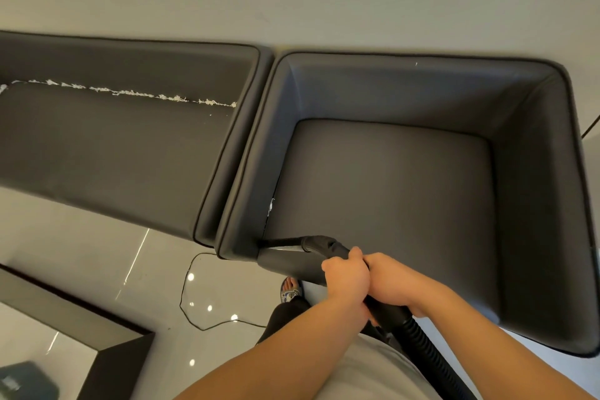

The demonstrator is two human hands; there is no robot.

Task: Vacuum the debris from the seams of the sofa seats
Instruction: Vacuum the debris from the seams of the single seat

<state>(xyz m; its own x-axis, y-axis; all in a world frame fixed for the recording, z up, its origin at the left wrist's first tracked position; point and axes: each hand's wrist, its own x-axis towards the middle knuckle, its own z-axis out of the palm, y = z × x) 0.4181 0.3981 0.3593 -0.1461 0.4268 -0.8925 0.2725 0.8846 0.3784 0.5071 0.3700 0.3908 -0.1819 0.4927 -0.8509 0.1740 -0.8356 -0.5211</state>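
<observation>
A dark grey single sofa seat (389, 191) fills the right of the view. Both my hands grip the black vacuum handle (328, 245): my left hand (345, 276) in front, my right hand (393, 282) just behind it. The narrow crevice nozzle (279, 241) points left, its tip in the front end of the seam between the seat cushion and the left armrest. A little white debris (270, 206) sits higher in that seam. On the longer sofa (107, 146) to the left, a line of white debris (130, 92) runs along the back seam.
The ribbed black hose (428, 351) trails down to the lower right. A thin black cable (194, 295) loops on the glossy tiled floor. A dark-framed low table (107, 344) stands at the lower left. My slippered foot (290, 289) is by the seat's front.
</observation>
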